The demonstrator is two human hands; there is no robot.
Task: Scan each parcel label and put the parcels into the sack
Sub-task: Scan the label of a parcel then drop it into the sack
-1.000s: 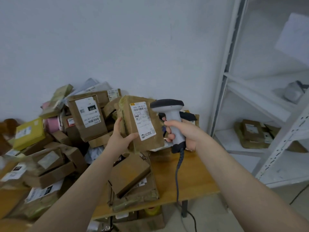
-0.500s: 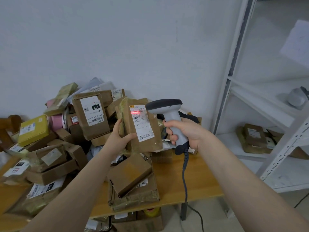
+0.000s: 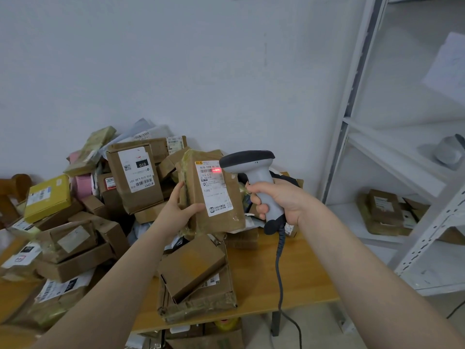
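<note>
One brown cardboard parcel (image 3: 224, 219) is being gripped by the left hand (image 3: 176, 213). A grey pistol-shaped scanner (image 3: 252, 165) is being clutched by the right hand (image 3: 283, 200).

Wood table (image 3: 305, 269) nr white shelf rack (image 3: 392, 159), wall (image 3: 151, 59) behind.

Head-worn view: a single wide-angle camera on the person's head looks forward and slightly down along both forearms (image 3: 120, 285), which enter from the bottom edge. Nearest the lens, at frame centre, the left hand (image 3: 180, 212) grips a parcel (image 3: 226, 222) and the right hand (image 3: 281, 200) a scanner (image 3: 254, 170). The bench (image 3: 302, 280) crosses the lower half, the parcel pile (image 3: 75, 222) fills the lower left, a white wall (image 3: 176, 59) takes the upper frame, and white shelving (image 3: 352, 96) bows along the right edge.
</note>
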